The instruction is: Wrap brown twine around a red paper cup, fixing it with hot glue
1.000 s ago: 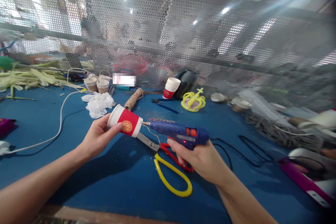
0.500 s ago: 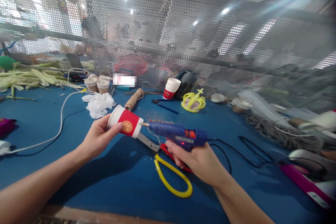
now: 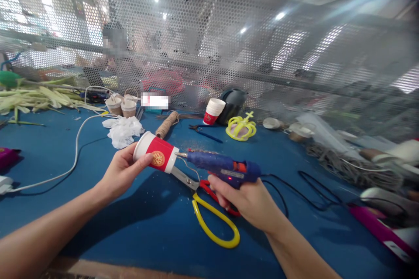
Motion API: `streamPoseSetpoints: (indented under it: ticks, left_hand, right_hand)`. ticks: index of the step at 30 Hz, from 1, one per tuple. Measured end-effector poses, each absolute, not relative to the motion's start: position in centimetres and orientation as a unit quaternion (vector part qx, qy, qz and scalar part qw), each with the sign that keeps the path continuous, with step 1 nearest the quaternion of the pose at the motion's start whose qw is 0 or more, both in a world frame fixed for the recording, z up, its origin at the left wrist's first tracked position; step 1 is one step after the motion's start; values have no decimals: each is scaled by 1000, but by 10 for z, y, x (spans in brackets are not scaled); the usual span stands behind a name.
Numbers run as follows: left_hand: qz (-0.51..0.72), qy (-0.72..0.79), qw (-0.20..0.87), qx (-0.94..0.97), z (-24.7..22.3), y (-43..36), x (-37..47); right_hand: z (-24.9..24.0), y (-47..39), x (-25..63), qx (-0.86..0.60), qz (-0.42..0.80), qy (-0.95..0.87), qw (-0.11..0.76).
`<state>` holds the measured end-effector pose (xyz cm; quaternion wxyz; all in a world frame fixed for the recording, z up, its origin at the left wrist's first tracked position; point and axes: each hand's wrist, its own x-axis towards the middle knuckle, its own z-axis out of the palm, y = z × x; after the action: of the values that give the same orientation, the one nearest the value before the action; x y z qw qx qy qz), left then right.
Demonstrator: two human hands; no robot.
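Observation:
A white paper cup (image 3: 166, 150) with a red band and a gold emblem lies sideways in my left hand (image 3: 122, 170), thumb across its side. My right hand (image 3: 245, 200) is wrapped round a blue glue gun (image 3: 219, 165) whose small red light is lit. Its metal nozzle points left, at the base end of the cup; whether it touches cannot be made out. Below both lie scissors (image 3: 216, 223) with one yellow and one red handle, their blades partly hidden behind the cup. The gun's black cord runs off to the right.
Behind the cup are crumpled white fabric (image 3: 122, 131), a twine spool (image 3: 167, 124), pliers (image 3: 206, 133), stacked cups (image 3: 214, 111) and a yellow crown-shaped piece (image 3: 241, 127). A magenta power strip (image 3: 376, 226) lies at right. A white cable (image 3: 77, 139) crosses the left side; perforated metal screen (image 3: 183, 39) stands behind.
Very little differs. The glue gun has shifted slightly to the right, its nozzle still by the cup's base. My left hand and the cup are almost where they were.

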<state>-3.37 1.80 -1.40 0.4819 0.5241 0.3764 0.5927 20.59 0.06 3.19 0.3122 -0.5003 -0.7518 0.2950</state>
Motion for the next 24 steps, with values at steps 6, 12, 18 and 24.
streamPoseSetpoints:
  ticks: [6, 12, 18, 24]
  left_hand:
    - [597, 358, 485, 530, -17, 17, -35]
    - [600, 358, 492, 520, -17, 18, -34]
    - [599, 351, 511, 507, -16, 20, -33]
    - [596, 357, 515, 503, -16, 20, -33]
  right_hand:
    - [31, 0, 204, -513, 300, -727, 343]
    - [25, 2, 207, -489, 323, -745, 318]
    - [24, -1, 203, -481, 344, -739, 323]
    - [29, -3, 198, -479, 376, -728, 316]
